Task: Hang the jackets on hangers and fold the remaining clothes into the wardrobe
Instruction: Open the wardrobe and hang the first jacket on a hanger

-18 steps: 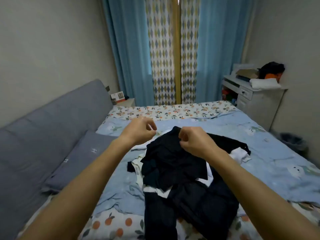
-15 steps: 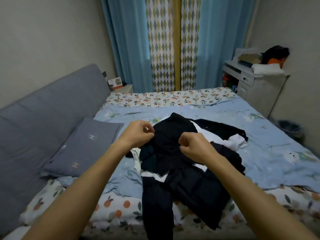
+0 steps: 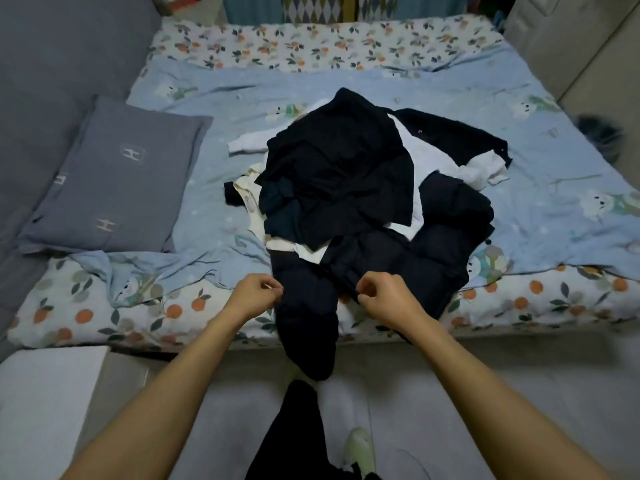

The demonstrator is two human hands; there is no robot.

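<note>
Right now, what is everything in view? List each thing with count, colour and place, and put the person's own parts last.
puffer jacket: one, dark navy, near edge of the bed, sleeve hanging over the edge
dark clothes: several, black and navy, piled mid-bed
white clothes: a few, under and beside the dark pile
blanket: one, light blue, spread over the bed
sheet: one, white with orange fruit print
pillow: one, grey, left on the bed
headboard: grey, padded, far left
curtains: blue and diamond-patterned, top edge
shoe: one, pale, on the floor
left hand: pinching the jacket sleeve
right hand: fingers gripping the jacket hem
</note>
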